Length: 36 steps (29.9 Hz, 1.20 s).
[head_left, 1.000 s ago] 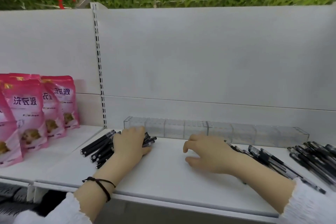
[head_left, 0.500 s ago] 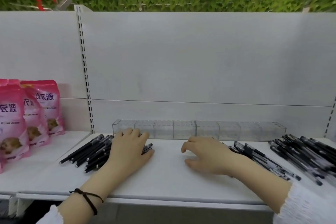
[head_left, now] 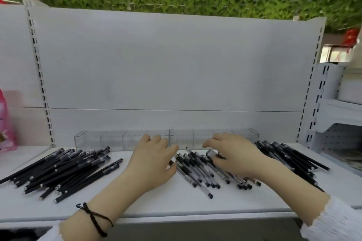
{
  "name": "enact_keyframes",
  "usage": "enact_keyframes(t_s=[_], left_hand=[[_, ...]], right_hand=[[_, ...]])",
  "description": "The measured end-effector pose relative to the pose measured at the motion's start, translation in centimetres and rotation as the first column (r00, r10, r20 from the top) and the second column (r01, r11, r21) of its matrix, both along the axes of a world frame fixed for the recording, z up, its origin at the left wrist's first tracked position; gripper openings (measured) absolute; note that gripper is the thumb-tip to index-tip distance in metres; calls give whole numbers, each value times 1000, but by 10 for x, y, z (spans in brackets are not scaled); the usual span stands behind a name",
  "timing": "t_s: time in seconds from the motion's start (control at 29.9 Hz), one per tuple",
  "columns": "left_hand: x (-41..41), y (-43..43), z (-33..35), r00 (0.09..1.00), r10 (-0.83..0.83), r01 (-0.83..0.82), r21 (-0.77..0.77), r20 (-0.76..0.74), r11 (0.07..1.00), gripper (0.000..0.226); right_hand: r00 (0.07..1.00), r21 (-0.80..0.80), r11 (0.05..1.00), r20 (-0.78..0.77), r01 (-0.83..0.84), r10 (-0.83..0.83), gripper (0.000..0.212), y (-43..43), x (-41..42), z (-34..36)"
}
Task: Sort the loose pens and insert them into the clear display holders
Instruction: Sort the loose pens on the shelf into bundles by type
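Note:
A row of clear display holders (head_left: 109, 140) stands empty along the back of the white shelf (head_left: 176, 205). A pile of black pens (head_left: 64, 170) lies at the left. A second group, clear-barrelled pens with black caps (head_left: 197, 170), lies in the middle, and a third dark pile (head_left: 290, 154) lies at the right. My left hand (head_left: 154, 162) lies palm down, fingers straight, at the left edge of the middle group. My right hand (head_left: 233, 154) rests on the same group from the right, fingers bent over the pens; whether it grips one is hidden.
A pink pouch (head_left: 5, 125) sits at the far left on the neighbouring shelf. White back panels with slotted uprights (head_left: 310, 88) rise behind. Another white shelving unit (head_left: 340, 115) stands at the right. Green foliage covers the wall above.
The view swung right, so the pink pouches slid almost out of frame. My left hand left the left pen pile and moved to the middle group; my right hand stays on that group.

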<state>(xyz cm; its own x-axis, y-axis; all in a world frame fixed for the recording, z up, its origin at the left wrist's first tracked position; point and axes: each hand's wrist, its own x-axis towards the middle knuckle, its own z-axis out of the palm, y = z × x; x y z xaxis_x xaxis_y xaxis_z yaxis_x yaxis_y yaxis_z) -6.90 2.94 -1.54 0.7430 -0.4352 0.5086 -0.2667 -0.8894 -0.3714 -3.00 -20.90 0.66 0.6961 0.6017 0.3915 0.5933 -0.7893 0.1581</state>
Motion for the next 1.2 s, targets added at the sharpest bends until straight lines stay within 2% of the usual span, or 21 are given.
enact_keyframes(t_s=[0.47, 0.6, 0.87, 1.04, 1.2], left_hand=[[52, -114, 17, 998, 0, -12, -199, -64, 980, 37], [76, -138, 30, 987, -42, -5, -290, -156, 957, 35], [110, -165, 20, 974, -64, 1, -277, -216, 961, 34], [106, -168, 2, 973, -142, 106, -195, -181, 975, 36], [102, -164, -4, 976, -170, 147, -163, -138, 976, 38]], right_hand=[[993, -32, 997, -84, 76, -78, 38, -128, 28, 12], [995, -9, 998, -79, 65, -66, 37, -145, 42, 10], [991, 35, 998, -120, 55, -51, 31, -150, 71, 10], [990, 50, 997, -133, 58, -51, 27, -144, 92, 17], [974, 39, 998, -224, 44, -34, 24, -153, 98, 10]])
